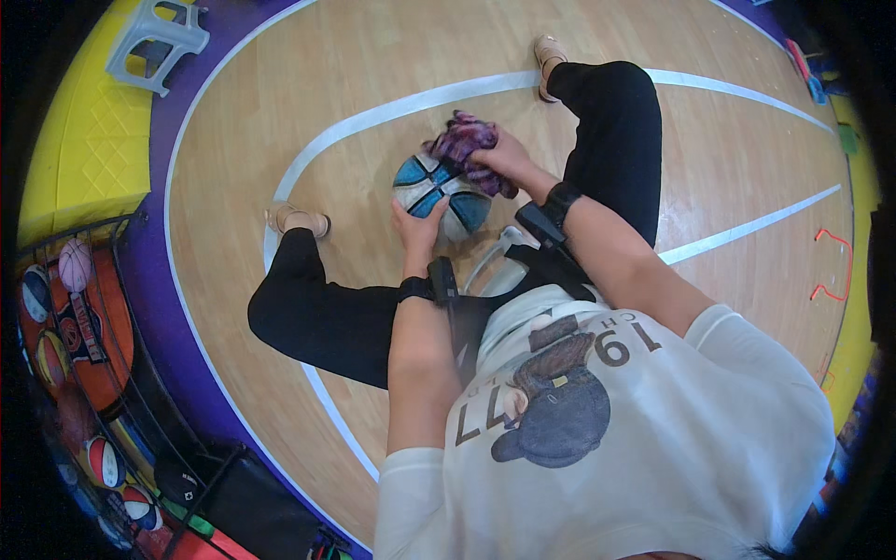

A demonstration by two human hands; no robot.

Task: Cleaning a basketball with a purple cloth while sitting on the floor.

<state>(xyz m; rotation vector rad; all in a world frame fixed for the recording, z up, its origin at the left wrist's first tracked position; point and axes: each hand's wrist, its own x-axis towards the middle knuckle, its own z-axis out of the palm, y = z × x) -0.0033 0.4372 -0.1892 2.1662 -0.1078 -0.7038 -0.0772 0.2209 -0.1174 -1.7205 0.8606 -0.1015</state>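
Observation:
A blue and white basketball [437, 191] is between my lower legs, in front of the seat I sit on. My left hand [418, 222] holds its near side, with thumb and fingers spread over the panels. A crumpled purple and pink patterned cloth [467, 143] is bunched in my right hand [502, 155] and lies against the ball's upper right side. The cloth hides that part of the ball and some of my right fingers. Both wrists carry black strapped devices.
At the left, a black metal rack [126, 280] holds several balls beside yellow padding [91, 140]. A grey plastic stool [157, 45] stands at the upper left. An orange-red wire-like frame [849, 262] lies at the right edge. My feet rest on the wooden court floor [364, 245].

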